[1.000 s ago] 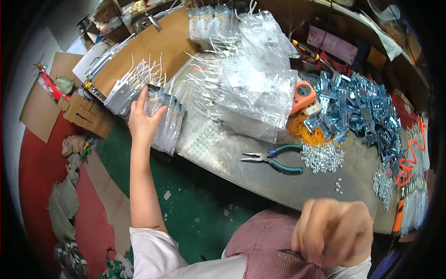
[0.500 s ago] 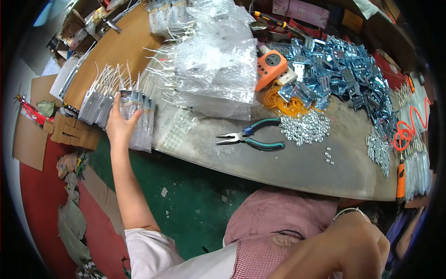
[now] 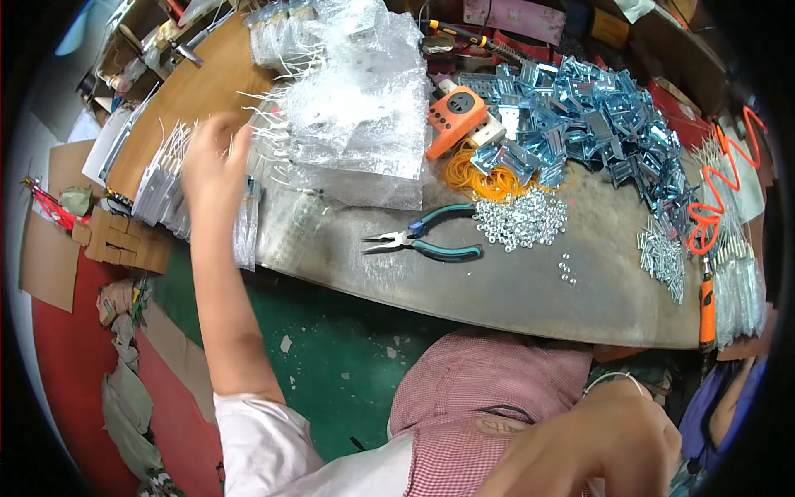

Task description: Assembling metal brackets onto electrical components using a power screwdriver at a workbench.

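Observation:
Above the left end of the workbench [image 3: 348,273] is my left hand [image 3: 211,161], smeared by motion. Its thumb and curled fingers show only roughly, so I cannot make out whether they hold anything. Around it stand slim parts with white wires [image 3: 157,199], packed close in a row, and bubble-wrapped bundles [image 3: 248,228] at the row's right end. My right hand [image 3: 633,418] is low at the right, near my lap, with a bracelet [image 3: 613,378] at the wrist. The fingers of that hand point downward and are hidden.
Pliers [image 3: 422,234] lie mid-bench beside small shiny nuts [image 3: 522,222] and orange rubber bands [image 3: 480,178]. Behind are an orange socket adapter [image 3: 455,116], a heap of metal brackets [image 3: 596,124] and stacked bubble-wrap bags [image 3: 356,108]. Screws [image 3: 662,257] and an orange-handled driver [image 3: 706,306] are at right.
My left hand has risen off the wrapped bundles toward the bench's far side, its fingers blurring. The whole view has shifted slightly. My right hand stays low by my lap.

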Demonstrator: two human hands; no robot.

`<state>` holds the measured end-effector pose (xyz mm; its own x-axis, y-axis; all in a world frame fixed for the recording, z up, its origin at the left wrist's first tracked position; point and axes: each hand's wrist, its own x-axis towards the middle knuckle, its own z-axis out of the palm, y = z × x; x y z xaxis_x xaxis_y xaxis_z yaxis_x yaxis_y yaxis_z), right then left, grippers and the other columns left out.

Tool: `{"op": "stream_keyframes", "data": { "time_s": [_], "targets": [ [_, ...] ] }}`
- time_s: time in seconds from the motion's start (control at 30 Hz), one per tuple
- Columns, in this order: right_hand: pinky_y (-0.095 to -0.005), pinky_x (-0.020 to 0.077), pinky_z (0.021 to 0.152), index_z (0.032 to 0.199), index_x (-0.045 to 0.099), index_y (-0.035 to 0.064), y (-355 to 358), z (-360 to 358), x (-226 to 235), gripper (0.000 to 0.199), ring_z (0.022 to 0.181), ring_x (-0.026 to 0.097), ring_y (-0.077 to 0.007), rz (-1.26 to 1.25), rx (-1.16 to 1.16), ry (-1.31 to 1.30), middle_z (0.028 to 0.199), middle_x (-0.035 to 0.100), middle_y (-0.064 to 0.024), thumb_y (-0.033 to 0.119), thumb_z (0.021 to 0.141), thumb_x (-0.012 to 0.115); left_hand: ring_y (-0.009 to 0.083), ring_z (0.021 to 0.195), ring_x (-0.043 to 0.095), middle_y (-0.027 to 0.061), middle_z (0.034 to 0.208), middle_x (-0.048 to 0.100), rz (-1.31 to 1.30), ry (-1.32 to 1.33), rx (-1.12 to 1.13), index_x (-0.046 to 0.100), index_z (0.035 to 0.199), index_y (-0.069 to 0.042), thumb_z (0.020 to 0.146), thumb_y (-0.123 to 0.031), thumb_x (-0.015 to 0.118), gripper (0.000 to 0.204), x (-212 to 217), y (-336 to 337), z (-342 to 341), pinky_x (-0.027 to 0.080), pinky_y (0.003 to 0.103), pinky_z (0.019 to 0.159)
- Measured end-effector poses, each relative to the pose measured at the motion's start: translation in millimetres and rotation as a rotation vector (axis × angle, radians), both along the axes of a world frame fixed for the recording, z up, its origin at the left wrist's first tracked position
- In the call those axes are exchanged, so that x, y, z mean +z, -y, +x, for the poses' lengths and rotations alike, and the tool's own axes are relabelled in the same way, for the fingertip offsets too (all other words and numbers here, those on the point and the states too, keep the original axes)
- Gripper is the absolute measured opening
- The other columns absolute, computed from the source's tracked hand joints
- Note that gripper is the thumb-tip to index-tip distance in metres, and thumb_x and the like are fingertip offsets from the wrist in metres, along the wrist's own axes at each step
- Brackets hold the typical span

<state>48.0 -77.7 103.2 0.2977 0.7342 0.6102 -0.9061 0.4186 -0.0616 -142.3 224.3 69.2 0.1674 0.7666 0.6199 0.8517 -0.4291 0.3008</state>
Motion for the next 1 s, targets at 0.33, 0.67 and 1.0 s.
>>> {"op": "stream_keyframes", "data": {
  "time_s": [0.33, 0.67, 1.0],
  "targets": [
    [-0.0313, 0.0334, 0.054, 0.075, 0.058, 0.0016, 24.1, 86.4, -51.2, 0.009, 0.063, 0.043, -0.0197, -0.450, 0.219, 0.380, 0.070, 0.049, -0.0103, 0.009, 0.069, 0.058, 0.0334, 0.107, 0.061, 0.0220, 0.117, 0.062, -0.586, -0.542, -0.019, 0.065, 0.112, -0.002, 0.068, -0.048, 0.066, 0.064, 52.3, -68.9, 101.6, 0.046, 0.037, 0.094],
    [-0.0271, 0.0314, 0.050, 0.076, 0.046, 0.0057, 62.4, 131.8, -93.8, 0.013, 0.059, 0.037, -0.0154, -0.674, -0.020, 0.168, 0.068, 0.041, -0.0070, 0.006, 0.067, 0.055, 0.0163, 0.073, 0.058, 0.0051, 0.084, 0.061, -0.420, 1.316, -0.634, 0.061, 0.099, -0.007, 0.085, -0.019, 0.056, 0.020, 28.1, -53.8, 19.1, 0.048, 0.033, 0.068],
    [-0.0219, 0.0391, 0.060, 0.089, 0.057, 0.0015, 78.6, 179.2, -109.4, 0.009, 0.068, 0.048, -0.0089, -1.001, -0.346, 0.540, 0.080, 0.055, -0.0034, 0.003, 0.080, 0.055, 0.0181, 0.100, 0.057, 0.0088, 0.099, 0.062, -0.595, 0.716, -0.916, 0.058, 0.121, 0.001, 0.082, -0.029, 0.068, 0.051, -26.6, 175.3, 166.1, 0.046, 0.033, 0.084]
  ]
}}
